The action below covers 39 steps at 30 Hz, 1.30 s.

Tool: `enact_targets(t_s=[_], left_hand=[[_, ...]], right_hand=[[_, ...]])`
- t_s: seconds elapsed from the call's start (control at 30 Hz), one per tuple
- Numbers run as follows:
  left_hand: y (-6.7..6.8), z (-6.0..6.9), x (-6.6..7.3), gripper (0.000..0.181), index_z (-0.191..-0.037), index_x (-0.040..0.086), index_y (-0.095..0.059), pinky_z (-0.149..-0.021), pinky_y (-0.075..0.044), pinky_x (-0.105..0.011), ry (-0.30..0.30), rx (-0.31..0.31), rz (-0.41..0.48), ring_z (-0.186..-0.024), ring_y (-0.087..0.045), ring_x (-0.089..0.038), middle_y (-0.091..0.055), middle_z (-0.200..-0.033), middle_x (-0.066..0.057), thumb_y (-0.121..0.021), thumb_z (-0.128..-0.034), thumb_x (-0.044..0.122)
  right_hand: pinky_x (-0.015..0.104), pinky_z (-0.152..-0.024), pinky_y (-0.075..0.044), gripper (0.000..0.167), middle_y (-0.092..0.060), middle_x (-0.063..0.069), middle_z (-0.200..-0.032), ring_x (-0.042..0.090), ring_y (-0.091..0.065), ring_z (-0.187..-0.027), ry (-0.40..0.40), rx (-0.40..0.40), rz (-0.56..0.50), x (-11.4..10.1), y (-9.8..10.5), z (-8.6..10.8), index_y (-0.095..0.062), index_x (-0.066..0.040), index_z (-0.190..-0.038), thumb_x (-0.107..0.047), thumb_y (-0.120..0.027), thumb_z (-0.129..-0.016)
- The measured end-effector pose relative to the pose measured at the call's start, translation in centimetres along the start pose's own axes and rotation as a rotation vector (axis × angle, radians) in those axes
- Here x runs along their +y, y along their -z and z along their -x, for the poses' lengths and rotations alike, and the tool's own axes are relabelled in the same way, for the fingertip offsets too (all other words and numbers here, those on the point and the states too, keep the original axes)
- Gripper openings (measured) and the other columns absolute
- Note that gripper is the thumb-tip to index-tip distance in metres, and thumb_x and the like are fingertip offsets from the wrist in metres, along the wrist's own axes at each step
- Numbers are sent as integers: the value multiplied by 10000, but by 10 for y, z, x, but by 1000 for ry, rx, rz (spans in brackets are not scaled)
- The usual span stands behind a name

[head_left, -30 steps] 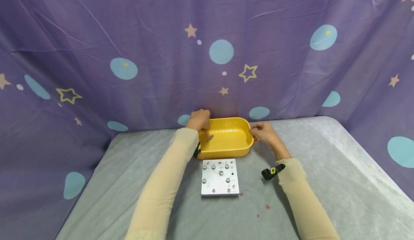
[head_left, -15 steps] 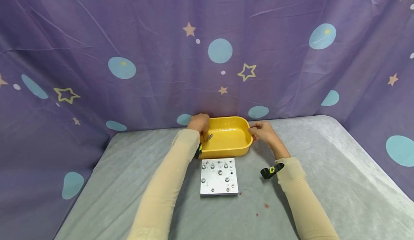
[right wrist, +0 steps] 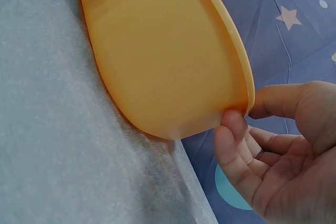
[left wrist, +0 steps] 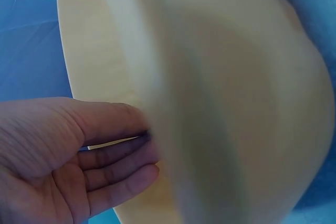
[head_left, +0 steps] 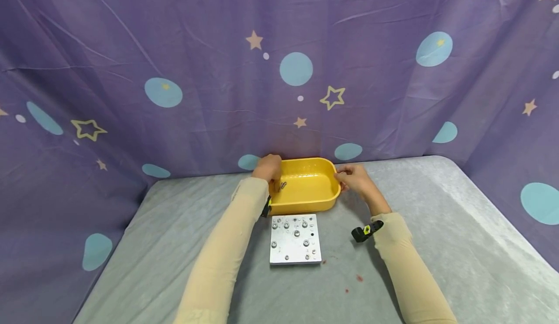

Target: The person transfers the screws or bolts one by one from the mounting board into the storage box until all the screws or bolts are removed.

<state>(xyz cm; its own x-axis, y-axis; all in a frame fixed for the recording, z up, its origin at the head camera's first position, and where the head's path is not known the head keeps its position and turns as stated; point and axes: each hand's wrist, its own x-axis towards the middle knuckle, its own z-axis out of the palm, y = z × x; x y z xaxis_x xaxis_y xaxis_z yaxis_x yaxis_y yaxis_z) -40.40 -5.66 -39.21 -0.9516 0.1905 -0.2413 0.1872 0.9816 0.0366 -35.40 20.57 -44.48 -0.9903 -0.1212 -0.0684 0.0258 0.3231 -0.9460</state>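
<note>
A yellow tray [head_left: 305,208] stands at the back of the table, close to the curtain. My left hand [head_left: 269,168] reaches over its left end, fingers down inside beside a few small metal screws [head_left: 283,185]. In the left wrist view the thumb and fingers of the left hand [left wrist: 79,150] come together behind the blurred tray wall [left wrist: 236,77]; their tips are partly hidden, so I cannot tell whether they hold a screw. At the right end, my right hand [head_left: 354,177] pinches the tray's rim between thumb and fingers, as the right wrist view shows with the rim [right wrist: 234,30].
In front of the tray lies a square silver metal plate [head_left: 290,253] with several screws set in it. A grey cloth [head_left: 174,246] covers the table. The purple curtain [head_left: 209,120] hangs right behind the tray. Small red marks [head_left: 359,278] dot the cloth.
The left hand has lowered slightly into the tray's left end, beside the screws. The right hand keeps its hold on the rim. The whole head view has shifted a little.
</note>
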Motion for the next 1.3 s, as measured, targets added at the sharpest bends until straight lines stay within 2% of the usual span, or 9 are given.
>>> enact_targets(t_s=[0.13, 0.27, 0.37, 0.5, 0.63, 0.83, 0.97, 1.2, 1.3], left_hand=[[-3, -1, 1, 443, -1090, 4, -697, -603, -448, -296, 10, 7, 33, -908, -590, -261, -670, -1130, -153, -894, -694, -24], [-6, -2, 1, 362, -1096, 5, -690, -647, -447, -315, 13, 15, 35, -887, -561, -252, -671, -1119, -149, -827, -764, -42], [-8, -2, 1, 365, -1112, 1, -692, -714, -491, -335, 12, 25, 30, -894, -558, -249, -681, -1146, -151, -820, -772, -37], [-9, -4, -1, 455, -1130, -10, -695, -767, -570, -349, 15, 27, 45, -938, -603, -259, -681, -1193, -168, -865, -710, -50], [-10, -4, -3, 449, -1085, -22, -710, -688, -592, -335, 18, 13, 65, -926, -646, -269, -682, -1193, -188, -889, -674, -56], [-10, -4, -4, 300, -1052, -38, -704, -534, -531, -285, 35, -39, 118, -777, -656, -267, -678, -1147, -205, -807, -772, -72], [-12, -7, -5, 279, -1068, -40, -691, -505, -489, -272, 52, -42, 127, -788, -627, -269, -666, -1136, -197, -775, -803, -71], [-13, -5, -3, 337, -1087, -48, -702, -627, -502, -295, 52, 13, 82, -883, -561, -259, -677, -1183, -196, -813, -769, -57], [-14, -6, -2, 361, -1138, -47, -690, -693, -527, -310, 64, 12, 95, -896, -551, -250, -670, -1222, -201, -804, -795, -48]], right_hand=[[319, -651, -602, 347, -668, 152, -887, 94, -607, -644, 0, -6, 3, 0, 0, 0, -609, 148, -1222, -102, -610, -982], [301, -641, -594, 349, -668, 158, -896, 98, -608, -646, -2, -11, 5, 0, 0, 0, -606, 146, -1231, -99, -606, -983], [314, -648, -597, 346, -667, 153, -892, 100, -607, -645, -5, -11, 4, -1, 0, 0, -606, 145, -1230, -97, -606, -983], [322, -653, -601, 349, -670, 145, -898, 100, -609, -650, -15, -6, 1, -2, 0, 0, -604, 141, -1234, -103, -608, -983], [314, -650, -601, 349, -673, 150, -910, 102, -613, -655, -21, -3, -4, -1, 0, -1, -603, 141, -1235, -102, -609, -985], [310, -650, -597, 353, -669, 155, -913, 104, -610, -657, -22, -8, -2, -1, 0, 0, -602, 139, -1238, -108, -613, -986], [303, -643, -593, 363, -672, 165, -925, 103, -609, -662, -20, -11, -15, -2, 1, 2, -600, 141, -1248, -110, -614, -986], [315, -647, -597, 355, -667, 129, -884, 96, -604, -650, -18, -11, -32, -3, -1, 3, -607, 143, -1235, -107, -621, -983], [307, -632, -593, 344, -652, 100, -842, 91, -596, -635, 0, -10, -32, -3, -1, 3, -605, 155, -1219, -91, -612, -979]])
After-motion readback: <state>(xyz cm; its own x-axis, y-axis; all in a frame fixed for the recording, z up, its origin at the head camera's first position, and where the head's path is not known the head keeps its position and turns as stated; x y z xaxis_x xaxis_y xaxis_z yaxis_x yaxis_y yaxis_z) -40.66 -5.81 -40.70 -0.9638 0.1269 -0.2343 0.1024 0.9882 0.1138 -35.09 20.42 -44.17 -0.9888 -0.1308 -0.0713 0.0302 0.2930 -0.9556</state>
